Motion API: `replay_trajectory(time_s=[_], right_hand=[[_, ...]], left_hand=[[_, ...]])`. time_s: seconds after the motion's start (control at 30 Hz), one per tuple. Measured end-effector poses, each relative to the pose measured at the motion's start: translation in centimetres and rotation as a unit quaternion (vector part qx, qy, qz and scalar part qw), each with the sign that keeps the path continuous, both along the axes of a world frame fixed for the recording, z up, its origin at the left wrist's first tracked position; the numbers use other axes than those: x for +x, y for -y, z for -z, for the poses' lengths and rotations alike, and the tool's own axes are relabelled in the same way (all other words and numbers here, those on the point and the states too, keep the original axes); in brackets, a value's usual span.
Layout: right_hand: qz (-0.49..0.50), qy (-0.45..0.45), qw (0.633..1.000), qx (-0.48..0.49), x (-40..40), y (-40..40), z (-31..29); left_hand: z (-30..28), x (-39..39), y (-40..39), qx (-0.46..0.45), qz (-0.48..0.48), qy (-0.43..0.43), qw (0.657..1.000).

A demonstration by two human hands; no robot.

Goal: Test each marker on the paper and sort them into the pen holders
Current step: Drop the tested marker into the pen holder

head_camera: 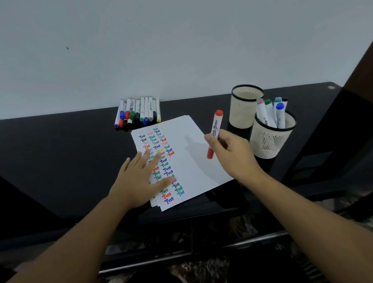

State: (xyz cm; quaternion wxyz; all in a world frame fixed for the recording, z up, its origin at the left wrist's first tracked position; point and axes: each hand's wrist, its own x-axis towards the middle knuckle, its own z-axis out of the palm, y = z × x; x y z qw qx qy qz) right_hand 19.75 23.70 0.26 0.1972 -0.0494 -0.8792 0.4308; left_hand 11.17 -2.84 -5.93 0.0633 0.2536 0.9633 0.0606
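Head view looks down on a black table [49,155] set against a pale wall [174,42]. Two mesh pen holders stand at the right. The far pen holder [243,106], cream-sided with a black rim, shows nothing above its rim; its inside cannot be seen fully. The near pen holder [271,139], touching or just beside it on the near right, holds several white-bodied markers [272,113] standing upright, their caps pink, green, teal and blue, with a dark one at the back.

The right hand [232,153] has its fingers and thumb curled round a red marker [214,132], gripping it at mid-barrel. The marker is tilted, its red capped end up and toward the far pen holder, its lower red end over the right part of the paper [191,158], apart from the sheet as far as can be told.

The left hand [139,180] lies flat with fingers straight and spread, pressing on the left half of the paper. The paper, a small stack of white sheets, lies at the table's middle, turned slightly, with columns of the word "Test" written in black, red, green, blue and teal down its left side.

At the far edge, just beyond the paper's far left corner, a row of untested markers [138,112] lies side by side, caps toward the near side.
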Motion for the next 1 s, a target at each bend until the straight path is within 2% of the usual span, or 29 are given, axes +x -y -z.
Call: replay_trajectory(time_s=[0.3,0.43,0.63,1.0], right_hand=[[0.101,-0.107,0.987,0.058,5.1,-6.4,-5.1],[0.154,-0.108,0.98,0.071,5.8,-9.7,-7.0],[0.176,-0.044,0.976,0.12,5.5,-11.9,-6.8],[0.173,0.05,0.972,0.149,4.7,-13.3,-4.8]], left_hand=[[0.2,-0.2,0.2,0.021,-0.002,-0.003,1.0],[0.3,-0.3,0.2,0.022,-0.003,-0.004,1.0],[0.5,-0.4,0.1,0.025,-0.007,-0.006,1.0],[0.6,-0.7,0.2,0.02,-0.004,-0.014,1.0]])
